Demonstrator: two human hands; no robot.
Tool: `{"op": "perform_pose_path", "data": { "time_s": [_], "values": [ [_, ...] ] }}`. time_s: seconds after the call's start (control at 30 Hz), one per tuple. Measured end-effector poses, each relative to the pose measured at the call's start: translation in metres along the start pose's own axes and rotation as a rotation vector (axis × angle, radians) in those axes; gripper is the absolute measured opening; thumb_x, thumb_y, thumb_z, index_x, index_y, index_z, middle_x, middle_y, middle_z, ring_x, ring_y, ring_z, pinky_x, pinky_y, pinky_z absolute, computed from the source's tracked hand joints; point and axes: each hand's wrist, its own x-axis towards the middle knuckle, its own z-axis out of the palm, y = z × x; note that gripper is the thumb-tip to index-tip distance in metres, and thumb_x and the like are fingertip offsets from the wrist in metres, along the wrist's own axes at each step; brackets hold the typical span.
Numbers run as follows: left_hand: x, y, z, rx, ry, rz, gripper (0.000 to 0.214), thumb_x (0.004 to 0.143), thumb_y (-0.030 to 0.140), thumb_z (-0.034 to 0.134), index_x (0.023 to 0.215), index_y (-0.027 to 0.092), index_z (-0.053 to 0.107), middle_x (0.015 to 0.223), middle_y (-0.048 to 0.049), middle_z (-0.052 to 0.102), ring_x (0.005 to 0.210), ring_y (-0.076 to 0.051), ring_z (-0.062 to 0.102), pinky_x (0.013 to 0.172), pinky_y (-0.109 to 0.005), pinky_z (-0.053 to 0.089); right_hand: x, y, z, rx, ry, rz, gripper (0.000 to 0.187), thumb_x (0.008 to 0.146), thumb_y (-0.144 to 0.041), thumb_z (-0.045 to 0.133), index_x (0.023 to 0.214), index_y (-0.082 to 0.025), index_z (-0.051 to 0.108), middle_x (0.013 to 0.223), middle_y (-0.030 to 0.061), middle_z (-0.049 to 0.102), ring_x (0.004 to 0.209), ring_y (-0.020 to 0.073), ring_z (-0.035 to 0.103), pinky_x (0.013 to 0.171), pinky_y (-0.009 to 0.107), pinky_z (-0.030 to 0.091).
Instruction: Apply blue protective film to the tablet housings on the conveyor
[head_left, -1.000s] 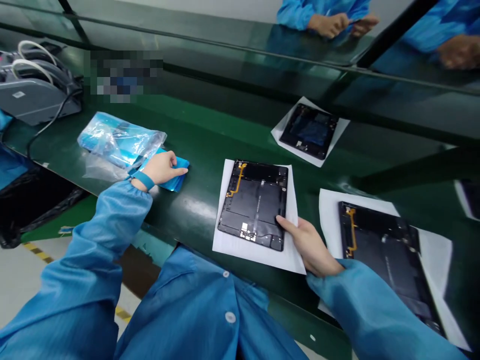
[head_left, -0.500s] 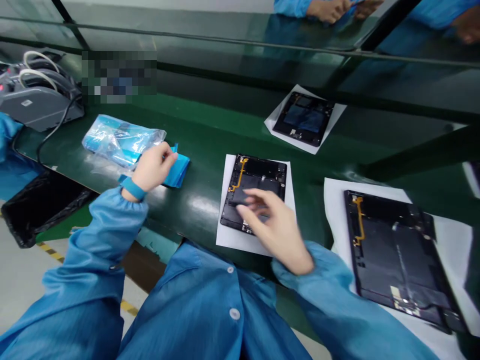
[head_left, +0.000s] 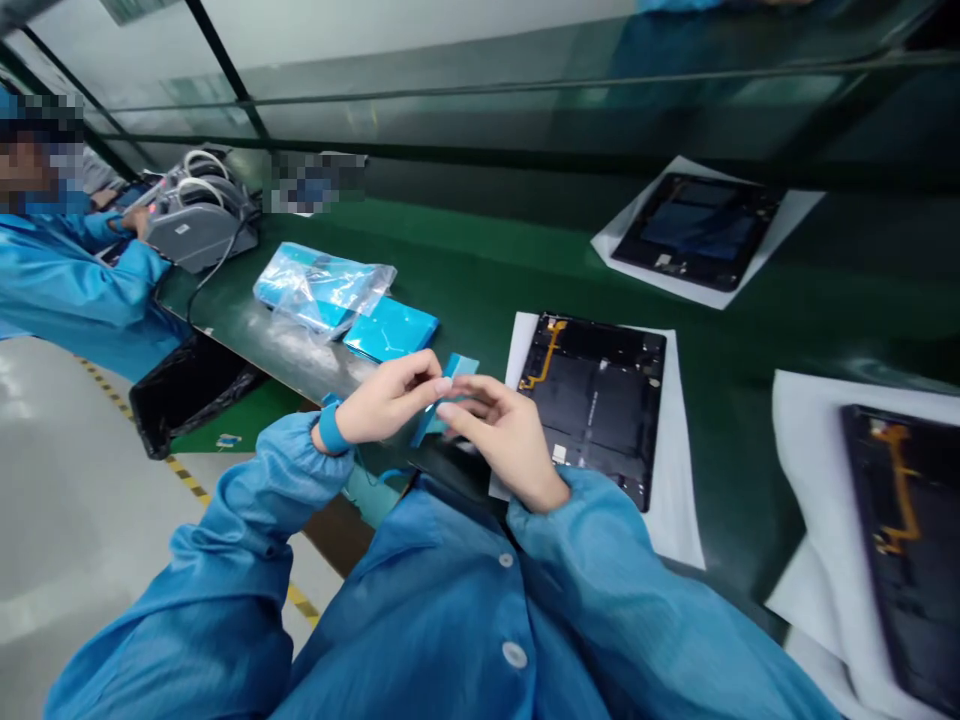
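Observation:
My left hand (head_left: 390, 400) and my right hand (head_left: 499, 430) meet in front of my chest, both pinching one small blue film piece (head_left: 448, 388). Just right of my hands an opened black tablet (head_left: 596, 395) with an orange flex cable lies on a white sheet (head_left: 679, 520) on the green belt (head_left: 480, 270). A flat stack of blue film pieces (head_left: 391, 328) lies just beyond my left hand, next to a clear plastic bag (head_left: 322, 285) of more blue pieces.
Two more opened tablets on white sheets lie at the far right (head_left: 701, 230) and near right (head_left: 907, 540). A person in a blue sleeve (head_left: 75, 285) works at a grey machine (head_left: 196, 220) at the left. A black bag (head_left: 187, 385) hangs under the belt's edge.
My left hand lifted one blue film piece off the stack and brought it toward my chest. My right hand left the tablet and joined it on the piece. The view swung left.

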Motion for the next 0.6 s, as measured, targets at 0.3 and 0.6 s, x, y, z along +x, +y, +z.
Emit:
{"op": "perform_pose_path", "data": {
  "time_s": [0.3,0.6],
  "values": [
    [-0.006,-0.001,-0.006,0.070,-0.021,-0.045,0.049,0.093,0.067,0.058,0.075,0.021,0.050,0.068,0.0017,0.046,0.063,-0.014,0.041,0.060,-0.029,0.037,-0.001,0.010,0.004,0.003,0.066,-0.008,0.040,0.067,-0.052,0.088,0.083,-0.019,0.072,0.074,0.0013,0.071,0.062,0.0155,0.065,0.060,0.032,0.058],
    [0.015,-0.030,-0.112,0.464,0.595,0.278,0.063,0.085,0.076,0.062,0.078,0.016,0.049,0.066,0.0068,0.037,0.062,-0.004,0.030,0.063,-0.019,0.030,-0.091,0.052,0.019,-0.137,0.033,0.142,0.029,0.090,-0.055,0.066,0.085,-0.027,0.061,0.062,-0.0035,0.063,0.050,0.0148,0.060,0.045,0.029,0.050]
  ]
}}
